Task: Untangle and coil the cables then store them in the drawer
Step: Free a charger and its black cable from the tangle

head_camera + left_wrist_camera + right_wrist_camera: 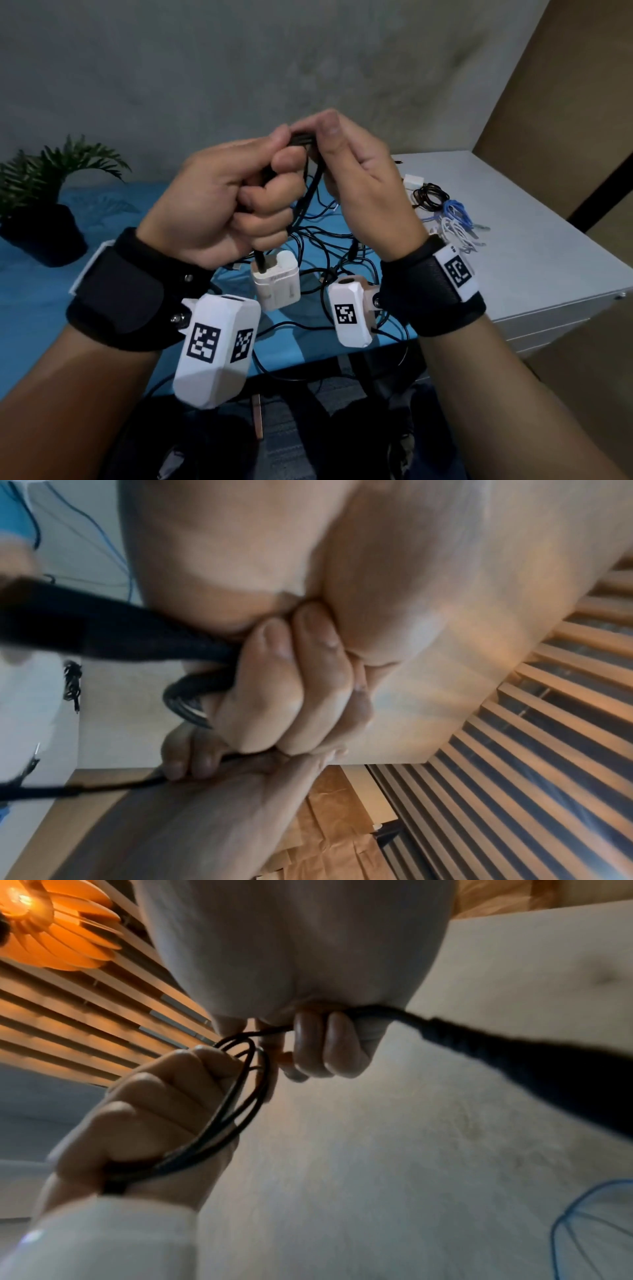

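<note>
Two hands are working close together, raised above the blue table (113,212). The left hand (219,202) is clenching around several loops of a black cable (236,1093), fingers curled tight over the bundle, while the right hand (359,178), at its 3 o'clock, is pinching the same cable's strand at the fingertips (322,1045). A white charger block (275,279) is hanging from the cable just below the left fist, at 6 o'clock. Beneath both hands, a tangle of dark cables (329,246) is sprawling over the blue surface. At 3 o'clock of the right wrist, coiled cables (442,209), black, blue and white, are lying on the white drawer cabinet (548,246). A potted plant (44,205) is standing at 9 o'clock.
</note>
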Demonstrator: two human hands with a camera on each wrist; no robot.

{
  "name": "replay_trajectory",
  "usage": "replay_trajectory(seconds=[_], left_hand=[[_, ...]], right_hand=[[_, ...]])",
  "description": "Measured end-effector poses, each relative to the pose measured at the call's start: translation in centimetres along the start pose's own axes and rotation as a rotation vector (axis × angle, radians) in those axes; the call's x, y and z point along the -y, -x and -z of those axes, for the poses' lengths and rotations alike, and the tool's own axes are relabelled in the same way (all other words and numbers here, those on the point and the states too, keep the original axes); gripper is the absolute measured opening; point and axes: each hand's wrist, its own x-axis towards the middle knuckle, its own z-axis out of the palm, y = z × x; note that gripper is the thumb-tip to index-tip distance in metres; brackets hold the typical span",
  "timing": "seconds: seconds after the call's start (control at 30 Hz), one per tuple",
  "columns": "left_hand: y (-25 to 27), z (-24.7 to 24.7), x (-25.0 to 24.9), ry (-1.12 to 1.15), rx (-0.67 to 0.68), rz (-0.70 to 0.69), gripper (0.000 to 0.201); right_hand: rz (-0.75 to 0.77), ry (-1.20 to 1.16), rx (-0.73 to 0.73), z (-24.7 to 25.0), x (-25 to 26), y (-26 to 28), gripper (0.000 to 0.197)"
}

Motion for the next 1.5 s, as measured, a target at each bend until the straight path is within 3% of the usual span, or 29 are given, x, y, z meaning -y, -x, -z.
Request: replay_trajectory(seconds=[0.13,0.27,0.4,0.5,0.67,0.8,0.93,1.07,1.2,1.37,1.5], left_hand=[[-0.2,0.7,-0.4,0.133,0.06,0.005,0.036],[-0.8,0.8,-0.1,0.102,-0.105,-0.06,0.048],[-1.5,0.5,0.4,0.103,-0.228,-0.091,0.044],[-1.8,0.5,0.5,0.102,-0.325,-0.112,0.043],[-1.8,0.4,0.4,0.09,-0.413,-0.121,0.044],[-1.9,0.2,0.6,0.057,-0.422,-0.153,0.043],[-1.5,0.4,0.2,0.089,-0.307,-0.207,0.042],[-0.5,1.2,-1.3,0.094,-0.186,-0.32,0.037],[-0.4,1.5,-1.6,-0.148,-0.407,-0.456,0.033],[-1.2,1.0,0.4,-0.534,-0.601,-0.492,0.027],[-1.4,0.7,0.5,-0.813,-0.691,-0.503,0.024]], right_hand=[[-0.073,-0.008,0.042,-1.1,-0.2,0.1,0.041],[-0.251,-0.367,0.091,-1.9,-0.3,0.2,0.037],[-0.466,-0.842,0.017,-2.9,-0.7,-0.1,0.038],[-0.552,-0.996,0.004,-2.9,-0.8,-0.2,0.038],[-0.571,-1.042,0.015,-2.9,-1.1,-0.4,0.038],[-0.516,-0.901,-0.026,-2.9,-1.3,-0.5,0.036],[-0.413,-0.7,-0.061,-3.5,-2.0,-0.2,0.031],[-0.363,-0.362,0.073,-2.9,-2.8,0.3,0.023],[-0.38,-0.208,0.291,-2.4,-2.5,0.8,0.024],[-0.228,0.339,0.419,-2.1,-1.2,0.9,0.033],[-0.203,0.494,0.421,-2.2,-0.4,0.9,0.028]])
